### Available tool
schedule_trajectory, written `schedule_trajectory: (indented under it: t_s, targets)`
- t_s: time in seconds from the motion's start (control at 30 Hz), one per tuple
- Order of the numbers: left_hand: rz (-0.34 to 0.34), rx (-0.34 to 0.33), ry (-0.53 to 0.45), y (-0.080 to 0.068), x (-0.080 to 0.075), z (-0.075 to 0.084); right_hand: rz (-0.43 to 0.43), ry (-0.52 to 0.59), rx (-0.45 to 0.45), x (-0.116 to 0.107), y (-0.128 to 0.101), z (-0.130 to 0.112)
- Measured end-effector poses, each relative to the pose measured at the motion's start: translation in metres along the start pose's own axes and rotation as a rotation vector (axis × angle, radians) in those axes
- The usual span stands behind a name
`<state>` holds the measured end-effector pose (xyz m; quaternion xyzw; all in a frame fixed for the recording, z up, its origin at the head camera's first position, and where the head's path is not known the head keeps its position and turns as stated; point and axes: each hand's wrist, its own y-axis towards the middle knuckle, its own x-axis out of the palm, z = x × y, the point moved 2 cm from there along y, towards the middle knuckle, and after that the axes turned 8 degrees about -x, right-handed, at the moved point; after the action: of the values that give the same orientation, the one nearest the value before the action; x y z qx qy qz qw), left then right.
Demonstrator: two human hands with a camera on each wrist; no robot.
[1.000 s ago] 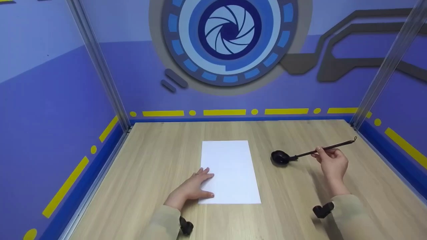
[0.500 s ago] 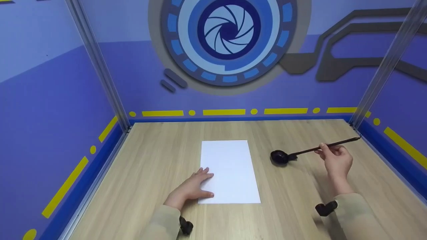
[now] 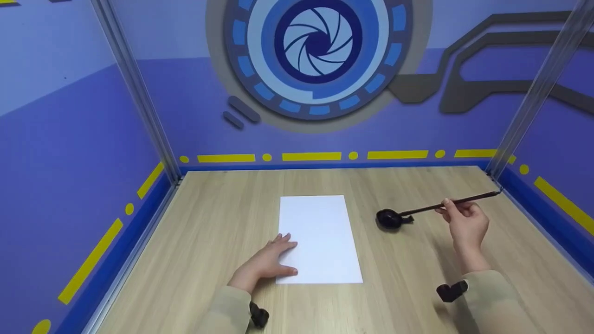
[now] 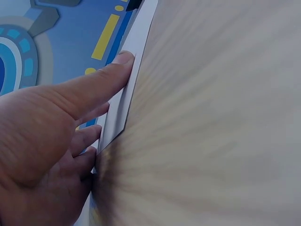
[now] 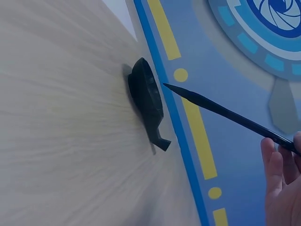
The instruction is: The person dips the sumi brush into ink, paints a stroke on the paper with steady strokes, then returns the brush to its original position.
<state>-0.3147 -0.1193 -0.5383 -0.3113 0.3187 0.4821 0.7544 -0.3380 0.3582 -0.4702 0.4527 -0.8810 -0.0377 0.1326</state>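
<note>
A white sheet of paper (image 3: pixel 320 232) lies on the wooden table (image 3: pixel 222 218). My left hand (image 3: pixel 271 255) rests flat on the sheet's near left corner, fingers straight; in the left wrist view the thumb (image 4: pixel 94 89) lies along the paper edge (image 4: pixel 114 117). My right hand (image 3: pixel 452 211) pinches a thin black brush (image 3: pixel 468 200) by its shaft. The brush tip (image 5: pixel 168 86) hovers just over a small black ink dish (image 3: pixel 389 219) to the right of the paper, also seen as the dish (image 5: pixel 146 99) in the right wrist view.
Blue and purple walls with yellow stripes close the table on the left, back and right. Metal corner posts (image 3: pixel 139 93) stand at the back corners. Bare wood shows around the paper and dish.
My right hand has shifted slightly to the right with the brush, whose tip has drawn a little off the dish. The left hand and paper have not moved.
</note>
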Motion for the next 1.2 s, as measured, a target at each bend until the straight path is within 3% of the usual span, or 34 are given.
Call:
schedule_trajectory:
  t_s: [0.57,1.2]
  targets:
    - [0.001,-0.002,0.005,0.002,0.001,-0.002,-0.001,-0.062,-0.005,-0.002,-0.002,0.011]
    - [-0.002,0.002,0.008,-0.001,-0.001,0.001,0.012,0.079,0.008,0.008,-0.002,-0.008]
